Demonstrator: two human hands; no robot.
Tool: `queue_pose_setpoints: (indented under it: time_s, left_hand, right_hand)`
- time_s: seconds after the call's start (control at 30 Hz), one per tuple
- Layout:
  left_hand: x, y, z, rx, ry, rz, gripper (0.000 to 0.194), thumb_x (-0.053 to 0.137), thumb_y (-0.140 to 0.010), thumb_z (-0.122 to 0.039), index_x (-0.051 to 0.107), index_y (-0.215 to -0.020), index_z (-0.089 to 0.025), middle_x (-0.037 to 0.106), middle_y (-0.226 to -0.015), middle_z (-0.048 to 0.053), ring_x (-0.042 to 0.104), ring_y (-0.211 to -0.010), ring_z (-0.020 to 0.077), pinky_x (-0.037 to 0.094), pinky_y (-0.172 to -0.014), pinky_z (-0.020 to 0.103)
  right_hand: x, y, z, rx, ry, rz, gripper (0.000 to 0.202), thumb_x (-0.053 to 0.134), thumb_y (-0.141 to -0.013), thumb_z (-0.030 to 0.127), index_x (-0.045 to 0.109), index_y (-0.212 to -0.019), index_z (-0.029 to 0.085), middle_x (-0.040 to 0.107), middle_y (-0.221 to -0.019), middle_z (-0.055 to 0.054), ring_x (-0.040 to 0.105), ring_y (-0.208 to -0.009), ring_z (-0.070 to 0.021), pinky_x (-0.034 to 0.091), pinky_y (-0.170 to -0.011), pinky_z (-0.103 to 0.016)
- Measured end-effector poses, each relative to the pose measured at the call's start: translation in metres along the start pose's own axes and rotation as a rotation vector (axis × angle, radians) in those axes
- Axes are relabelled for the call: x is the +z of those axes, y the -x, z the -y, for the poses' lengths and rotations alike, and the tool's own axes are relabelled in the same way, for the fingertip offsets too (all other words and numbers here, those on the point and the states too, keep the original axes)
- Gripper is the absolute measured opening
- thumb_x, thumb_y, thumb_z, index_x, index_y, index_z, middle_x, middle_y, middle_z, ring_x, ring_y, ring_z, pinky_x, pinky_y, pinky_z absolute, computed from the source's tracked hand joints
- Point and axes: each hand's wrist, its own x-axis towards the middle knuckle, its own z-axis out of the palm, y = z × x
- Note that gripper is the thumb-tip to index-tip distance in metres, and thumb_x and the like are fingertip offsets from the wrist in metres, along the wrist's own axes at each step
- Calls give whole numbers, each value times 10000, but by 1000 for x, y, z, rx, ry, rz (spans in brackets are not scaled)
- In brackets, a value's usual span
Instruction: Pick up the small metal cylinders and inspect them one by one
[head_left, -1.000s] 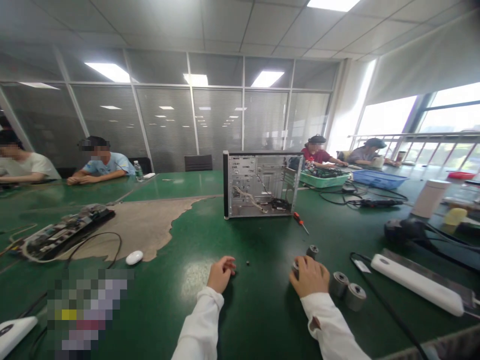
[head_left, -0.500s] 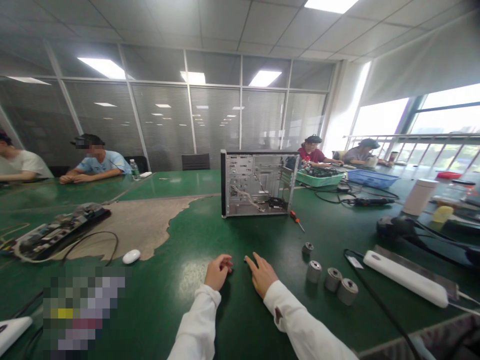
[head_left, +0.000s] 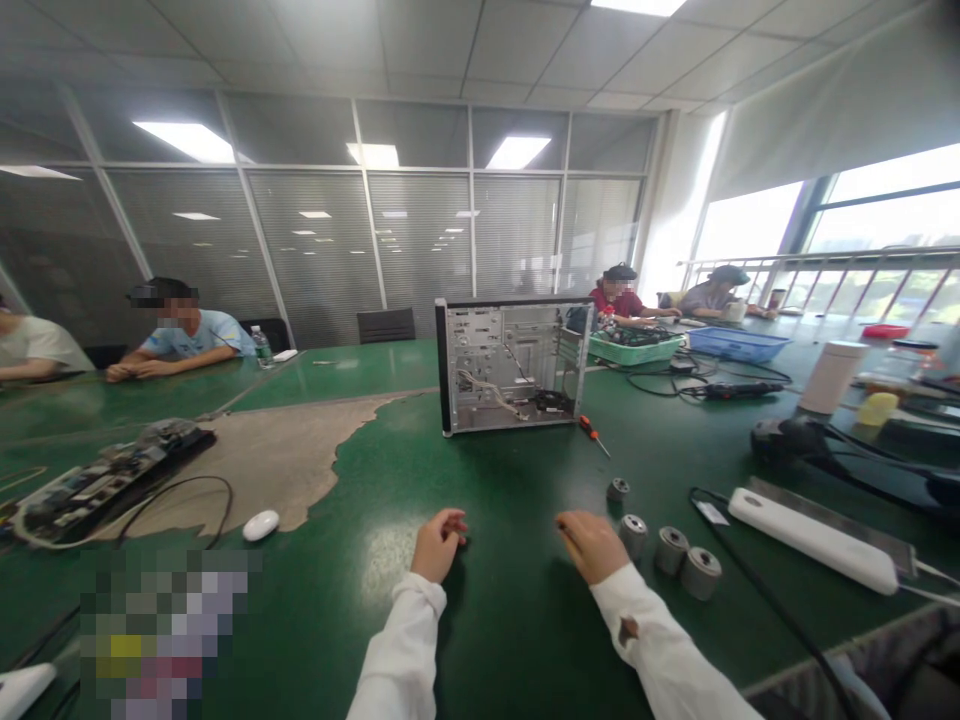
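Well, starting on your left, a long black tray loaded with circuit parts (head_left: 116,475) lies on the green tabletop (head_left: 517,640), and nearer you sits a glossy white oval object (head_left: 261,526). Your left hand (head_left: 439,545) rests near the tabletop, fingers loosely curled, thumb apart, gripping nothing visible. Beyond your hands stands an open-sided silver computer case with a black front (head_left: 517,365). Your right hand (head_left: 592,545) has its fingertips pressed together; it seems to be pinching a small dark piece (head_left: 561,524), too small to identify, over the tabletop. An orange-handled screwdriver (head_left: 592,434) lies past it, by the case. Just right of that hand stand four upright grey metal cylinders (head_left: 702,574), the smallest farthest away. The step in hand looks like handling that little piece, so any move calls for a firm pinch and clearance from the cylinders.
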Motion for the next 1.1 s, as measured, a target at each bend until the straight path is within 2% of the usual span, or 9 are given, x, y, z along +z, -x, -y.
queue_pose_setpoints:
  time_s: [0.07, 0.13, 0.27, 0.4, 0.63, 0.8, 1.1]
  left_hand:
    - [1, -1, 0, 4, -4, 6, 316, 373, -613, -53, 527, -871, -151, 610, -720, 10, 574, -561, 93, 451, -601, 229]
    - [1, -2, 0, 12, -12, 9, 310, 375, -619, -56, 529, -871, -150, 610, -720, 11, 574, -561, 92, 450, -603, 227]
    - [1, -2, 1, 6, -25, 7, 313, 373, -622, -52, 528, -875, -150, 611, -720, 9, 576, -564, 90, 449, -609, 221]
    - [1, -1, 1, 12, -21, 5, 311, 374, -623, -57, 527, -879, -148, 611, -722, 13, 579, -567, 95, 452, -618, 226]
    - [0, 0, 0, -5, -5, -4, 304, 384, -620, -73, 532, -873, -151, 612, -724, 15, 581, -566, 99, 455, -615, 233]
    - [0, -1, 0, -4, -10, -2, 305, 380, -621, -71, 531, -875, -147, 611, -722, 17, 581, -566, 96, 454, -613, 226]
    - [0, -1, -3, -12, -13, -8, 299, 390, -612, -77, 538, -861, -152, 617, -711, 10, 581, -558, 99, 453, -613, 232]
  right_hand:
    - [-18, 11, -29, 140, 66, -109, 191, 389, -755, 242, 563, -803, 179, 591, -732, -43, 519, -700, -159, 328, -655, -269]
    - [-34, 18, -54, 258, 127, -160, 207, 391, -748, 287, 557, -806, 177, 598, -728, -43, 529, -699, -164, 321, -649, -272]
    - [-50, 26, -77, 357, 164, -118, 202, 396, -733, 319, 551, -766, 193, 600, -698, -31, 537, -671, -166, 320, -632, -269]
    - [-51, 27, -77, 339, 155, -90, 201, 384, -732, 320, 546, -748, 201, 601, -703, -23, 540, -675, -167, 321, -626, -269]
    - [-51, 26, -80, 331, 143, -147, 229, 384, -729, 339, 560, -757, 195, 602, -684, -30, 536, -664, -159, 321, -638, -267]
    - [-51, 23, -79, 264, 119, -52, 211, 384, -735, 310, 568, -718, 209, 603, -707, -20, 525, -692, -160, 308, -669, -280]
    - [-53, 25, -68, 249, 199, -19, 208, 442, -679, 291, 558, -848, 252, 577, -908, -26, 475, -872, -192, 270, -759, -350]
